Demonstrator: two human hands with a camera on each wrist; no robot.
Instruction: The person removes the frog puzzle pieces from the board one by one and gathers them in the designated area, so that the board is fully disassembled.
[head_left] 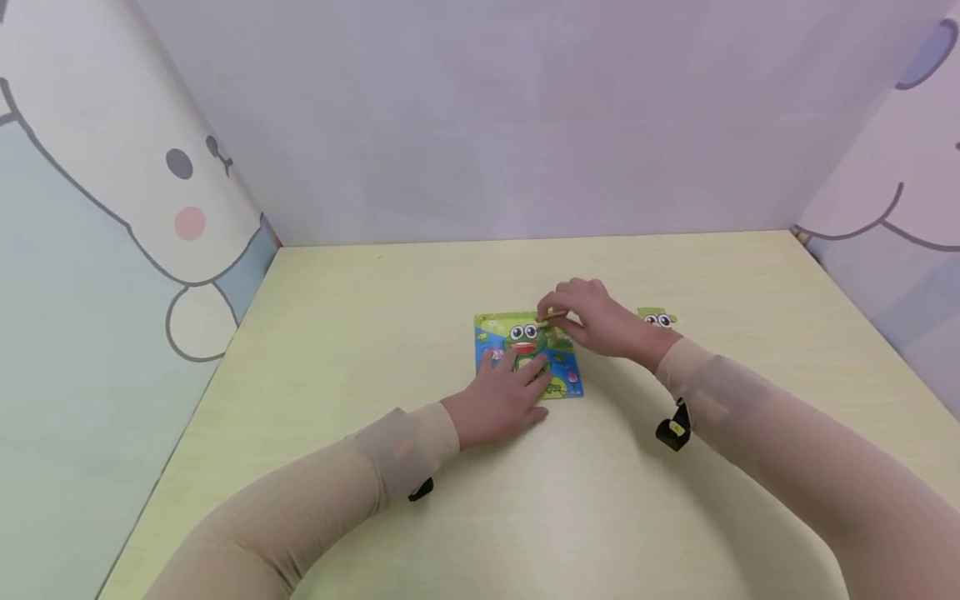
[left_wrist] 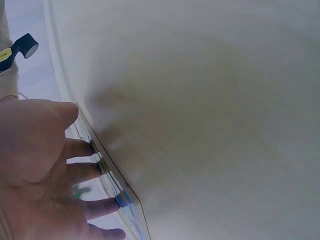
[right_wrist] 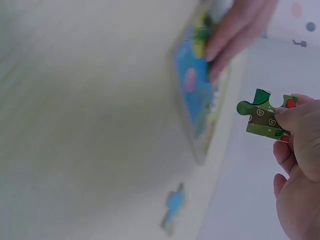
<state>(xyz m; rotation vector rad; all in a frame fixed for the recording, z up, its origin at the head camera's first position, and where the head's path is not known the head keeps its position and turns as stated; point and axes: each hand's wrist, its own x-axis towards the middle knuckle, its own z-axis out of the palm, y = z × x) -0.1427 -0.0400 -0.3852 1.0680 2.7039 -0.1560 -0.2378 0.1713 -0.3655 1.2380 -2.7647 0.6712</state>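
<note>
A square frog jigsaw puzzle (head_left: 566,364) with a blue, yellow and green picture lies on the table. My left hand (head_left: 498,402) rests on its lower left part, fingers spread, covering some of the picture; the left wrist view shows the fingertips at the puzzle's edge. Over the top right corner, my right hand (head_left: 596,321) pinches a puzzle piece (right_wrist: 265,119) between thumb and fingers. That piece is green with a brown band, swirls and red spots, held above the board. A darker green patch shows in the board beneath it.
Another loose piece (head_left: 656,318) with printed eyes lies on the table right of the board, partly hidden behind my right wrist. The pale wooden table (head_left: 360,333) meets a plain back wall (head_left: 487,125) and side walls with cartoon prints.
</note>
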